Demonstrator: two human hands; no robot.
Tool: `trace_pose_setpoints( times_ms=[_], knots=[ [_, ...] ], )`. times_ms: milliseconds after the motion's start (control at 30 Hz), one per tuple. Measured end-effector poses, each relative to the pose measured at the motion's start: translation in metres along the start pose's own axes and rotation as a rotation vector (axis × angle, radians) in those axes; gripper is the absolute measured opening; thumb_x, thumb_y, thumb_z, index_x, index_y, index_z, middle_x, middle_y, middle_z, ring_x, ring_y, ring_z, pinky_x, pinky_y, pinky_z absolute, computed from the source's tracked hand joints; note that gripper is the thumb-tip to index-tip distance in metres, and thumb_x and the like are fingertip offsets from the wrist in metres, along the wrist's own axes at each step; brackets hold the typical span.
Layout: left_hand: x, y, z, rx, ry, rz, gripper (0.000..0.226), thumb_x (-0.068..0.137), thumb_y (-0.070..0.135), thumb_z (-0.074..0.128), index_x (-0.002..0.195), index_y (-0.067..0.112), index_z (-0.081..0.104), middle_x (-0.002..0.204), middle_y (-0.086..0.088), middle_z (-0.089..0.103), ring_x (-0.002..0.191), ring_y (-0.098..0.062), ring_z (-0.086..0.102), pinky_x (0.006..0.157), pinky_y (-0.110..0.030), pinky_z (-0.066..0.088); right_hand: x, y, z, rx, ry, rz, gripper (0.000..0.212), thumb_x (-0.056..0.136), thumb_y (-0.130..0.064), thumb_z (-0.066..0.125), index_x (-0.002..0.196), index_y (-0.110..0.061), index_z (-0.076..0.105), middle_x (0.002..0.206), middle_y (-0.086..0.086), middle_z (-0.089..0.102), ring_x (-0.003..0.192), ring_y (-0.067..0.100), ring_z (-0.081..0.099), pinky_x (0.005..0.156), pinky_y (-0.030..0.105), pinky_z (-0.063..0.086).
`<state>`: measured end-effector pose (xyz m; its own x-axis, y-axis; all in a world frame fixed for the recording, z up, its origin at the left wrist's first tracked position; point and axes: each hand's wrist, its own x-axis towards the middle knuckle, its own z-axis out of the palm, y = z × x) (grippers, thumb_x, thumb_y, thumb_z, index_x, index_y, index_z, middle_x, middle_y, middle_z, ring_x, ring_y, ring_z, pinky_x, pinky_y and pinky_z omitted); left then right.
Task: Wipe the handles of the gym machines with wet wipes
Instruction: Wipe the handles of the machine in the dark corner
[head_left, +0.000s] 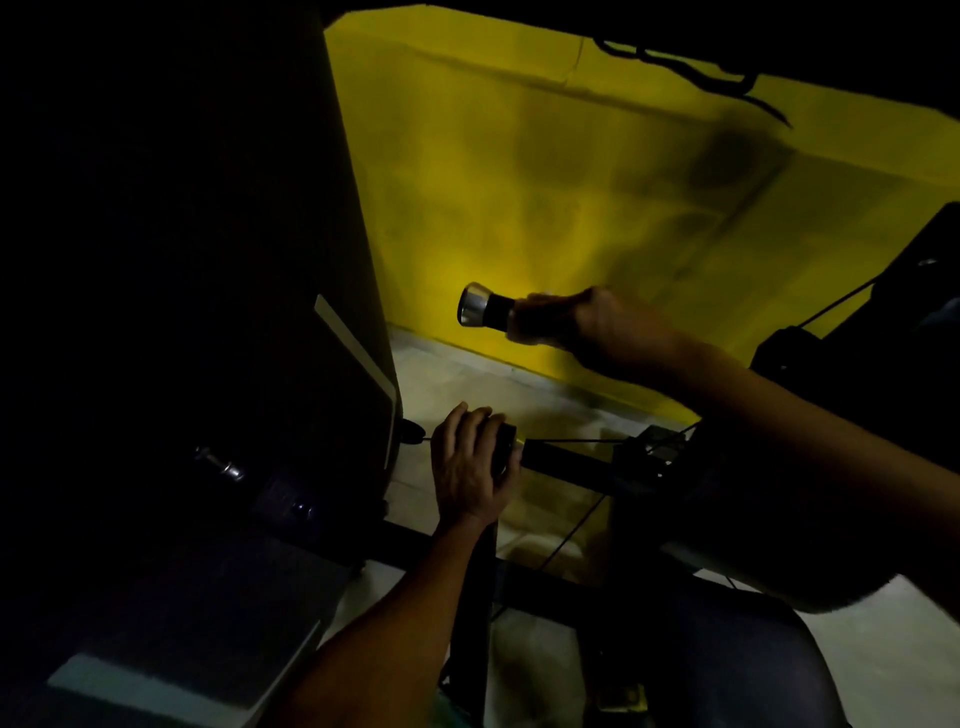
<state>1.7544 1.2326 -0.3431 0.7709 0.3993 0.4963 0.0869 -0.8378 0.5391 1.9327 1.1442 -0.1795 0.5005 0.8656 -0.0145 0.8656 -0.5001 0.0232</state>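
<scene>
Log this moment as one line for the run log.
left hand: grips lower handle end | right hand: grips upper handle | wipe: not visible | lighting: dim

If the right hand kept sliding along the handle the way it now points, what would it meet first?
Likely the handle's chrome end cap, just beyond the right hand; past it, probably the dark machine housing, though depth is unclear.
</scene>
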Motion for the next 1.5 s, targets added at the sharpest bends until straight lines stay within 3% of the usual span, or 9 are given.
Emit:
trace_pose_setpoints(
  times_ms=[200,433,567,767,833,933,1133,1300,1500],
  knots=[
    [0.001,0.002,-0.002,0.000,-0.011,-0.014,0.044,0.095,0.052,0.029,0.116,0.021,0.053,0.119,-0.005,0.058,0.123,-0.027,0.042,0.095,-0.041,0.043,-0.002,-0.047,-0.064,0.082,0.207,-0.264,0.009,0.089,-0.008,0.059,0.095,-0.008,0.065,0.077,0.009,0.063,0.057,0.016,0.052,0.052,0.028,0.043],
    [0.000,0.002,-0.003,-0.014,-0.006,0.008,0.040,0.093,0.048,0.035,0.116,0.019,0.053,0.116,-0.009,0.061,0.122,-0.028,0.042,0.096,-0.043,0.043,-0.032,-0.028,-0.029,0.179,0.139,-0.159,0.036,0.090,-0.002,0.045,0.120,-0.019,0.055,0.107,0.024,0.064,0.079,0.042,0.064,0.065,0.052,0.055],
    [-0.001,0.001,-0.004,-0.020,-0.019,0.007,0.039,0.088,0.042,0.041,0.116,0.018,0.052,0.116,-0.010,0.061,0.123,-0.028,0.041,0.097,-0.045,0.043,-0.089,-0.027,-0.073,0.248,0.133,-0.156,0.029,0.088,-0.007,0.040,0.094,0.004,0.066,0.092,0.027,0.066,0.072,0.029,0.063,0.063,0.031,0.051],
    [0.001,0.003,-0.005,-0.003,-0.026,-0.005,0.046,0.093,0.047,0.036,0.113,0.013,0.061,0.116,-0.011,0.062,0.122,-0.028,0.042,0.097,-0.043,0.042,-0.069,-0.033,-0.068,0.135,0.097,0.010,0.045,0.086,0.011,0.045,0.126,-0.006,0.057,0.135,0.012,0.053,0.113,0.029,0.058,0.089,0.033,0.045],
    [0.001,0.004,-0.005,0.000,-0.020,-0.002,0.048,0.095,0.049,0.033,0.113,0.014,0.060,0.116,-0.010,0.061,0.123,-0.028,0.041,0.097,-0.042,0.041,-0.051,-0.046,-0.047,0.077,0.162,-0.036,0.042,0.086,0.011,0.044,0.122,-0.005,0.058,0.122,0.017,0.059,0.095,0.034,0.064,0.075,0.042,0.054],
    [0.001,0.002,-0.004,0.007,-0.001,0.014,0.046,0.094,0.046,0.037,0.111,0.012,0.062,0.114,-0.011,0.062,0.122,-0.029,0.043,0.097,-0.041,0.040,-0.053,-0.055,-0.032,0.061,0.241,-0.137,0.034,0.079,0.015,0.048,0.107,0.001,0.061,0.106,0.018,0.063,0.075,0.035,0.065,0.046,0.033,0.051],
    [0.001,0.001,-0.002,0.002,-0.004,0.027,0.041,0.089,0.040,0.042,0.113,0.012,0.059,0.113,-0.012,0.062,0.122,-0.030,0.041,0.098,-0.042,0.037,-0.105,-0.022,-0.035,0.116,0.275,-0.080,0.050,0.075,0.019,0.055,0.113,-0.012,0.065,0.129,0.008,0.058,0.112,0.024,0.059,0.065,0.027,0.055],
    [0.001,0.002,-0.005,0.006,-0.015,0.025,0.048,0.092,0.044,0.036,0.112,0.009,0.062,0.114,-0.013,0.062,0.122,-0.030,0.040,0.100,-0.040,0.034,-0.150,-0.004,-0.037,0.134,0.280,0.023,0.059,0.067,0.023,0.060,0.118,-0.005,0.064,0.131,0.016,0.054,0.118,0.034,0.053,0.083,0.041,0.053],
    [0.001,0.004,-0.007,0.003,-0.019,0.023,0.045,0.087,0.039,0.042,0.110,0.007,0.064,0.113,-0.015,0.062,0.122,-0.031,0.040,0.100,-0.039,0.032,-0.189,-0.004,-0.018,0.150,0.364,0.170,0.052,0.076,0.005,0.059,0.126,-0.006,0.057,0.139,0.013,0.047,0.130,0.029,0.043,0.102,0.032,0.039]
  ],
)
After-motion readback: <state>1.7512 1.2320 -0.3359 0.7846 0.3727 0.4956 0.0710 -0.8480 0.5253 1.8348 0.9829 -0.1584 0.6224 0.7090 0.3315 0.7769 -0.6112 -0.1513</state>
